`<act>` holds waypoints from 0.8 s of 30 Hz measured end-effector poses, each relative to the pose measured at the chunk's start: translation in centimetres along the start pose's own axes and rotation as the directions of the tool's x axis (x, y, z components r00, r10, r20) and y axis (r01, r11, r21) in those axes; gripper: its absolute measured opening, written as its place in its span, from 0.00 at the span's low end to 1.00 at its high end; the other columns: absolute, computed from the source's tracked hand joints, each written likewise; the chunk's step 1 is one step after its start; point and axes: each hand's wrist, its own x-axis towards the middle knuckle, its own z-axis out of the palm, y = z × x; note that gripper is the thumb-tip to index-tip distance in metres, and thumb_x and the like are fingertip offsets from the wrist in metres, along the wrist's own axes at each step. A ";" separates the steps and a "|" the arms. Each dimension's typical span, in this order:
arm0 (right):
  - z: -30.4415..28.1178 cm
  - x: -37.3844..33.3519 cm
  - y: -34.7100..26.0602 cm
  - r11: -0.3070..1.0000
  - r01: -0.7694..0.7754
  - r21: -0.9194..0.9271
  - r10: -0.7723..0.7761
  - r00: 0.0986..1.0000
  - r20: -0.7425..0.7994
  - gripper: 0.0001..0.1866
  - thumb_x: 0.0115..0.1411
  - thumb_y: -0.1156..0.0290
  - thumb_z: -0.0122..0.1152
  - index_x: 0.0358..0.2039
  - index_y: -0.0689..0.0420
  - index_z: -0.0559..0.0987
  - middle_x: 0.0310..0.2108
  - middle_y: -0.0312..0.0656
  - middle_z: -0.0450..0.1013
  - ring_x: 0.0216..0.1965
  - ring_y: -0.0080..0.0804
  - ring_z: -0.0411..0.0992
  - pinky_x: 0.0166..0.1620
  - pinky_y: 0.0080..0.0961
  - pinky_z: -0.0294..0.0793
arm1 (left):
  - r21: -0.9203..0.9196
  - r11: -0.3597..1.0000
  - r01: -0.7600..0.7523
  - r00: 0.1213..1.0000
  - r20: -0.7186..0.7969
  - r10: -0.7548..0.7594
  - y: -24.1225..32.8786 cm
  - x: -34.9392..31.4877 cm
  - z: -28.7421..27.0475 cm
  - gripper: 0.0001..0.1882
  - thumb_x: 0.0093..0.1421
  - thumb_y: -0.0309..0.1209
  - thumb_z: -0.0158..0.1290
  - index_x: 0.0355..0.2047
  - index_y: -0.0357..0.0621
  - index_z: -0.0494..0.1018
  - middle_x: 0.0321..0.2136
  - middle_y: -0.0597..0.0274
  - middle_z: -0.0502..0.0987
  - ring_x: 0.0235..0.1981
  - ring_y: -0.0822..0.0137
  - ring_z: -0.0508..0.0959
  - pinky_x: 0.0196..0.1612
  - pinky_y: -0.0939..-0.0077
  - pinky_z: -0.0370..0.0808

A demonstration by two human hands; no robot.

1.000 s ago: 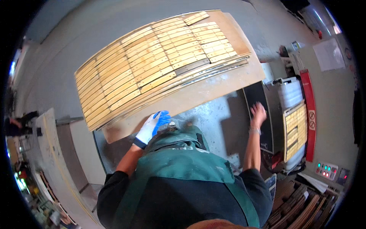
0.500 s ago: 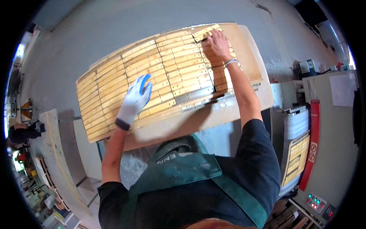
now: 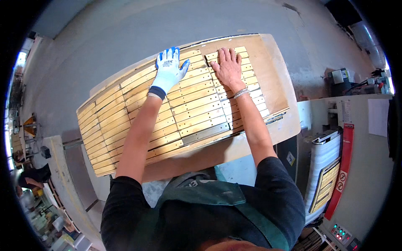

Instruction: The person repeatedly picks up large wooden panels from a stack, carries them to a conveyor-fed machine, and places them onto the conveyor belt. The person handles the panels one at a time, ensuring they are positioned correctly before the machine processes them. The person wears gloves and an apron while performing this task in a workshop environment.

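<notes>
Rows of light wooden slats (image 3: 194,100) with small dark holes lie side by side on a brown board (image 3: 272,69). My left hand (image 3: 170,69), in a white and blue glove, rests flat with fingers spread on the slats near the far edge. My bare right hand (image 3: 228,69) lies palm down, fingers stretched, across the far slats of the rightmost column. Neither hand grips anything. One darker grey slat (image 3: 205,134) sits at the near edge of a middle column. The slats under both palms are partly hidden.
A pale rounded board (image 3: 289,125) lies beneath the brown one. To the right stand a grey cabinet (image 3: 364,167) with a red strip and another slat panel (image 3: 325,184). A person (image 3: 35,175) is at the far left, beside a long bench (image 3: 69,184).
My left hand has moved forward from above the middle slats to the far edge. My right hand has shifted slightly left and nearer, flattening on the slats. The rightmost column now looks straighter.
</notes>
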 end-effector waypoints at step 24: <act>1.1 -0.3 0.8 0.998 -0.005 0.063 -0.008 0.978 0.206 0.32 0.64 0.52 0.44 0.63 0.58 0.60 0.65 0.47 0.55 0.67 0.45 0.48 0.65 0.46 0.45 | -0.437 0.889 -0.139 0.990 -0.064 0.123 -8.1 -11.1 -12.1 0.31 0.64 0.49 0.44 0.59 0.39 0.62 0.60 0.42 0.60 0.63 0.44 0.57 0.65 0.53 0.51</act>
